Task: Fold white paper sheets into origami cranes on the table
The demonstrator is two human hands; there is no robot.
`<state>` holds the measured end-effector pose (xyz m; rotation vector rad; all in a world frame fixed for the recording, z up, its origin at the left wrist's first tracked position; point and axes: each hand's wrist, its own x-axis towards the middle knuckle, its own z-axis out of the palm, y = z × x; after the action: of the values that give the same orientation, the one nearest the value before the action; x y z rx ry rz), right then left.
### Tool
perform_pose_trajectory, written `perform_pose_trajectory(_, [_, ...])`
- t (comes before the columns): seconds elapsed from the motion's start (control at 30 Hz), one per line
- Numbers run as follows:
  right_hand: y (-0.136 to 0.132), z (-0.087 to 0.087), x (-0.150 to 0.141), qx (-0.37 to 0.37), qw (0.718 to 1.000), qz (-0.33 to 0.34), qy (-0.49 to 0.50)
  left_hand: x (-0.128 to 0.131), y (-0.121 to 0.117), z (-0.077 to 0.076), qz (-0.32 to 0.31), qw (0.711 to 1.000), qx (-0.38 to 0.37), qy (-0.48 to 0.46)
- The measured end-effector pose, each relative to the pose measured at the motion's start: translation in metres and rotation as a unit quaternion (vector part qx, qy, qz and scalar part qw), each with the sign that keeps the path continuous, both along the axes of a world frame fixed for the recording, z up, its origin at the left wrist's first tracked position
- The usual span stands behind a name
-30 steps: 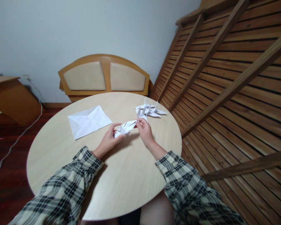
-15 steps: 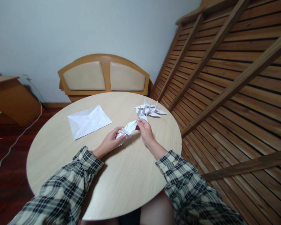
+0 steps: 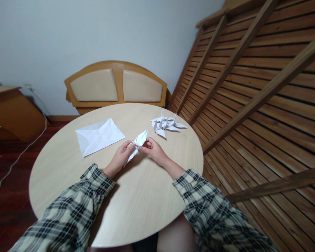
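Between my two hands is a white origami crane (image 3: 141,138), held just above the table, one wing pointing up and to the right and the other down and to the left. My left hand (image 3: 121,154) is closed on its left side, thumb on top near the centre. My right hand (image 3: 153,151) pinches it near the centre from the right, the fingertips partly hidden behind the paper. Several finished white paper cranes (image 3: 166,125) stand in a cluster beyond my right hand. A creased white sheet of paper (image 3: 99,136) lies flat, beyond and left of my left hand.
The round pale wooden table (image 3: 144,206) carries all the paper. Behind it stands a padded headboard (image 3: 118,82) against the wall. A slatted wooden panel (image 3: 252,105) leans close along the right side. A white cable (image 3: 23,150) runs over the floor at left, beside a wooden desk (image 3: 14,112).
My right hand has moved left and nearer, from the wing's tip to the crane's centre. The crane has turned, its right wing now pointing more upward.
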<state>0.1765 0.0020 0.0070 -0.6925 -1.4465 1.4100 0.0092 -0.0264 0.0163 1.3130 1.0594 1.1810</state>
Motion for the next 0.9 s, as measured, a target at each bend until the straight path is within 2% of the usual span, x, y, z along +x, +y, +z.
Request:
perform_pose_trajectory(0.2, [0.000, -0.003, 0.000, 0.068, 0.995, -0.035, -0.058, 0.000, 0.000, 0.002, -0.002, 1.000, 0.007, -0.015])
perform_pose_trajectory(0.4, [-0.003, 0.000, 0.000, 0.128, 0.983, -0.092, -0.099, -0.003, 0.001, 0.000, -0.026, 0.999, -0.009, 0.023])
perform_pose_trajectory(0.57, [-0.003, -0.002, -0.001, 0.128, 0.983, -0.091, -0.095, -0.004, 0.002, 0.000, -0.064, 0.997, 0.013, 0.042])
perform_pose_trajectory(0.6, [-0.002, -0.003, -0.002, 0.119, 0.985, -0.088, -0.085, -0.004, 0.002, 0.000, -0.047, 0.997, 0.026, 0.053])
perform_pose_trajectory(0.67, [0.001, -0.006, -0.003, 0.102, 0.987, -0.105, -0.068, -0.004, 0.002, 0.000, 0.043, 0.992, 0.077, 0.095])
perform_pose_trajectory(0.73, [0.003, -0.008, -0.005, 0.104, 0.980, -0.158, -0.062, -0.004, 0.001, 0.000, 0.157, 0.963, 0.154, 0.156])
perform_pose_trajectory(0.77, [0.002, -0.009, -0.005, 0.112, 0.974, -0.188, -0.064, -0.003, 0.000, 0.000, 0.193, 0.945, 0.187, 0.186])
perform_pose_trajectory(0.83, [0.000, -0.009, -0.008, 0.135, 0.961, -0.229, -0.080, -0.001, -0.005, 0.002, 0.196, 0.926, 0.211, 0.242])
perform_pose_trajectory(0.9, [-0.004, -0.008, -0.011, 0.168, 0.950, -0.238, -0.110, 0.003, -0.011, 0.006, 0.150, 0.923, 0.188, 0.301])
